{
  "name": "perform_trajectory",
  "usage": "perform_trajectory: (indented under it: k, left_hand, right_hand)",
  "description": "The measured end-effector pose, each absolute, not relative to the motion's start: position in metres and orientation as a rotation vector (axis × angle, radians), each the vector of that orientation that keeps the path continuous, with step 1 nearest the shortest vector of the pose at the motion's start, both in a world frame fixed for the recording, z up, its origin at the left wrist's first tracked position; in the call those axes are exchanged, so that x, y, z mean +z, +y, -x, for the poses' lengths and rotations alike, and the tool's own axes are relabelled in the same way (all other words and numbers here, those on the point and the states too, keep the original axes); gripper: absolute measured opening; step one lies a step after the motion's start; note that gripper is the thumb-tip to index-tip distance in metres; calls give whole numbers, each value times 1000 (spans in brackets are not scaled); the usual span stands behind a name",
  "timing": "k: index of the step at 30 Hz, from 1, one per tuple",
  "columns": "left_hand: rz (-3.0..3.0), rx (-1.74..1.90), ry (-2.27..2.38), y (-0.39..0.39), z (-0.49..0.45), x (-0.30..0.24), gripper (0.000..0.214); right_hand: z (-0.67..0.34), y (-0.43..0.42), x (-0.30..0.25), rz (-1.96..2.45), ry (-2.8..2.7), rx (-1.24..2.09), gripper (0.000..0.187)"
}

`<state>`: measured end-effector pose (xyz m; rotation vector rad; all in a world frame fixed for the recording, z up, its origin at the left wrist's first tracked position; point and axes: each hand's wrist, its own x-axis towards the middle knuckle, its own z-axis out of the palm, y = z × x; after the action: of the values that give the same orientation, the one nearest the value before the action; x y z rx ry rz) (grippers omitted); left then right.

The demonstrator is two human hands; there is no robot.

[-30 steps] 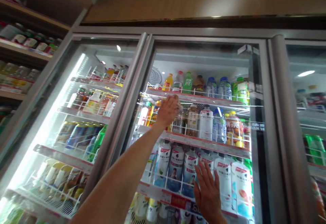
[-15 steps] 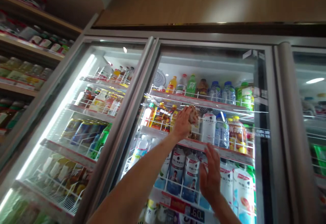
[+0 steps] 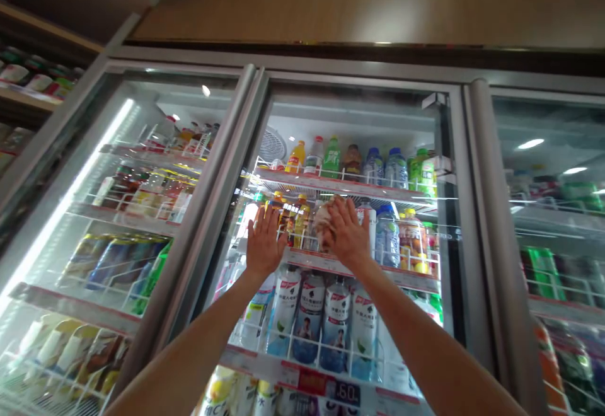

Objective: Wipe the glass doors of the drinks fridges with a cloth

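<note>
Cloth (image 3: pixel 323 222): crumpled against middle glass door (image 3: pixel 350 104); visible long axis near-upright, top leaning right; pointing end unclear.
Right hand (image 3: pixel 348 233): fingers grasping cloth.
Left hand (image 3: pixel 265 244): released, fingers upward.

Top cooler shelf (image 3: pixel 331 184): green bottle (image 3: pixel 332 159), blue-capped bottles (image 3: pixel 396 170); third shelf (image 3: pixel 259 363): white-labelled bottles (image 3: pixel 309 321).
</note>
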<state>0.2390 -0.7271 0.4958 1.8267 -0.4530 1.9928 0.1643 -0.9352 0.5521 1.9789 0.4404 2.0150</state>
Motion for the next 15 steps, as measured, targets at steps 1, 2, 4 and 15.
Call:
perform_trajectory:
  k: [1,2,4,15]
  left_hand:
    - [-1833,1997,-445,-729,-239,495,56]
    - [-1834,2000,-440,-731,-238,494,56]
    - [-1829,2005,-422,-737,-237,494,56]
    - [-1970,1895,-378,-739,-230,491,55]
  right_hand:
    - [-158,-957,556,-1930,401,2028,43]
    - [-151,-983,561,-1879,351,2057,43]
    - [-137,-1041,570,-1815,186,2161,42]
    - [-150,-957,548,-2137,247,2125,47]
